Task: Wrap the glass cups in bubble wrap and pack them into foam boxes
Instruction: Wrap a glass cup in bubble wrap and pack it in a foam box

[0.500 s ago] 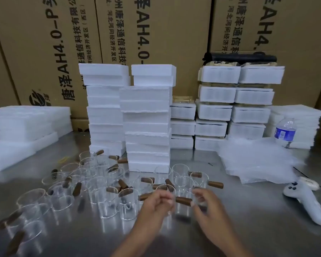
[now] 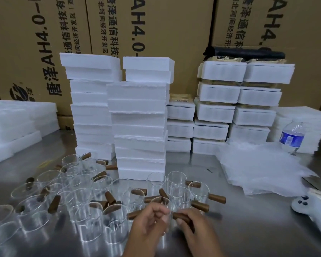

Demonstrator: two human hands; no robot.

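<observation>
Cup before the foam boxes: my left grip pinches its glass, right grip clasps its handle, likely steadying for wrapping.

Sideways black print on the left carton reads "唐泽AH4.0-", with smaller "通信科技有" beside it. The middle carton shows "泽通信科技", "AH4.0-" and "河北河间经济开发区"; the right carton shows "AH4." The water bottle has a blue label, too small to read.

Left hand, right hand: curled fingers.
</observation>
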